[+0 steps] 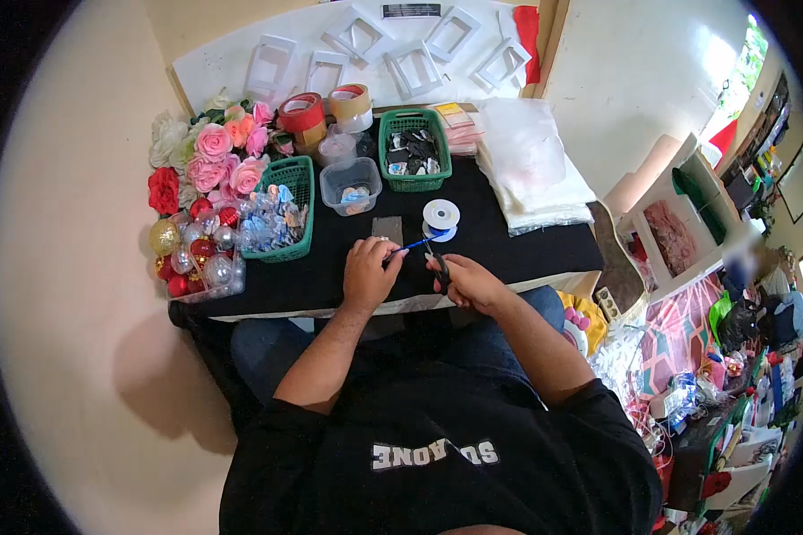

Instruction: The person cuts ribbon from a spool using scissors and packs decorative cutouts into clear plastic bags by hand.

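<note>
A blue ribbon [419, 242] stretches from my left hand [371, 273] to a white spool [442, 217] on the black cloth. The fingers of my left hand are pinched on the ribbon's near end. My right hand [471, 283] is wrapped around a pair of scissors [441, 274] with black handles. The scissors' tips point up toward the ribbon, close below the spool; whether the blades touch the ribbon is too small to tell. A small grey rectangular piece [387, 228] lies just beyond my left hand.
Green baskets [305, 234] and a clear tub [351, 183] hold small packets and pieces. Christmas balls [202, 250] and artificial flowers [212, 147] crowd the left side. Tape rolls [303, 114] stand behind. Plastic bags [531, 169] are stacked at right. White frames [415, 69] lean at the back.
</note>
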{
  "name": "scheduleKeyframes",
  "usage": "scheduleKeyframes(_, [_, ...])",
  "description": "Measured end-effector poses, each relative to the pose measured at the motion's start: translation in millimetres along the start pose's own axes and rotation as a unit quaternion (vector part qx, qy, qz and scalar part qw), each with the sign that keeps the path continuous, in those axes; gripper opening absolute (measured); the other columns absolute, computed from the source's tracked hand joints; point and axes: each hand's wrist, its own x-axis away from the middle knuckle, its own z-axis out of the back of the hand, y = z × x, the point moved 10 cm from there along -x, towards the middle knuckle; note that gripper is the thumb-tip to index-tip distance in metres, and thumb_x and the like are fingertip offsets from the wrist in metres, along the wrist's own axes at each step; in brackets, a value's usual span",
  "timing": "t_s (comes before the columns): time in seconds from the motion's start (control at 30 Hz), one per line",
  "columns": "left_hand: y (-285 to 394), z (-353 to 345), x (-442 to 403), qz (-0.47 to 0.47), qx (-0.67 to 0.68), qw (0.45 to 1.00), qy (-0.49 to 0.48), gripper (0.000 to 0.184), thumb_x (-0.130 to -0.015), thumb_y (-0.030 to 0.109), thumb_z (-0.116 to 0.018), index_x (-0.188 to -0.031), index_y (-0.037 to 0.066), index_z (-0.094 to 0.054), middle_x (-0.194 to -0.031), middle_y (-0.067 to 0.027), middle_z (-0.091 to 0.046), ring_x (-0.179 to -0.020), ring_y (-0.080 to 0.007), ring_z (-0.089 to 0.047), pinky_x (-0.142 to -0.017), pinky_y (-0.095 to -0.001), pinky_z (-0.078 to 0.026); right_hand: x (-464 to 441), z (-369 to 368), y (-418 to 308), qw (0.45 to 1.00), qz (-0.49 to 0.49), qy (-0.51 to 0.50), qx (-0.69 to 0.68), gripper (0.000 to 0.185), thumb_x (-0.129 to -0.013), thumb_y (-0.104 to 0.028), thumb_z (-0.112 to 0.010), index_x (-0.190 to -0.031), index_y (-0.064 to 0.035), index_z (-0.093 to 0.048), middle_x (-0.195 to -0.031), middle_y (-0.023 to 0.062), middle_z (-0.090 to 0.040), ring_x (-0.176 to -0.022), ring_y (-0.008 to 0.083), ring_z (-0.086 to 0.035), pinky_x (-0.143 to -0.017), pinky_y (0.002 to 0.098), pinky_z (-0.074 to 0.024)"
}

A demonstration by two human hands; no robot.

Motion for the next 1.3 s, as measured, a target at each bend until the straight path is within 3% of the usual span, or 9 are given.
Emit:
scheduleKeyframes(0.1, [-1,2,0,0.000,-0.003,1.000,0.006,0.014,-0.080,0.017,-0.074,-0.084,0.006,-0.065,-0.084,-0.0063,-0.060,-0.081,-0.0256,-0.058,-0.073,-0.0392,-0.046,-6,1,-4,1.000,-0.007,0.011,-0.007,0.040,-0.094,-0.040,-0.058,-0.117,-0.0079,-0.054,-0.079,0.0042,-0.060,-0.041,0.0073,-0.042,-0.037,0.0229,-0.0259])
scheduleKeyframes(0.2, [-4,2,0,0.013,0.000,1.000,0.005,0.014,-0.079,0.016,-0.074,-0.085,0.006,-0.065,-0.084,-0.0061,-0.060,-0.081,-0.0253,-0.058,-0.073,-0.0388,-0.046,-9,-1,-8,1.000,0.016,0.017,-0.006,0.039,-0.095,-0.040,-0.056,-0.118,-0.0082,-0.055,-0.080,0.0042,-0.059,-0.042,0.0069,-0.040,-0.038,0.0229,-0.0255])
scheduleKeyframes(0.43, [-5,4,-1,0.019,0.013,1.000,0.006,0.014,-0.078,0.013,-0.075,-0.085,0.006,-0.064,-0.081,-0.0056,-0.059,-0.079,-0.0246,-0.057,-0.072,-0.0385,-0.046,-14,2,-2,0.999,0.029,0.004,-0.027,0.038,-0.097,-0.041,-0.053,-0.118,-0.0093,-0.058,-0.080,0.0035,-0.057,-0.045,0.0066,-0.039,-0.040,0.0222,-0.0260])
scheduleKeyframes(1.1, [-7,5,-1,0.025,0.044,0.999,0.007,0.014,-0.081,0.017,-0.074,-0.086,0.006,-0.066,-0.082,-0.0058,-0.061,-0.078,-0.0248,-0.059,-0.070,-0.0389,-0.047,-16,2,3,0.998,0.020,0.009,-0.057,0.034,-0.094,-0.038,-0.062,-0.112,-0.0104,-0.057,-0.076,0.0013,-0.056,-0.042,0.0054,-0.037,-0.039,0.0223,-0.0231])
scheduleKeyframes(1.3, [-9,3,0,0.035,0.049,0.998,0.006,0.014,-0.081,0.017,-0.074,-0.085,0.006,-0.065,-0.082,-0.0055,-0.061,-0.077,-0.0248,-0.058,-0.070,-0.0385,-0.047,-16,4,2,0.998,0.031,0.015,-0.045,0.036,-0.095,-0.041,-0.058,-0.115,-0.0115,-0.059,-0.077,0.0020,-0.057,-0.043,0.0058,-0.037,-0.040,0.0216,-0.0228])
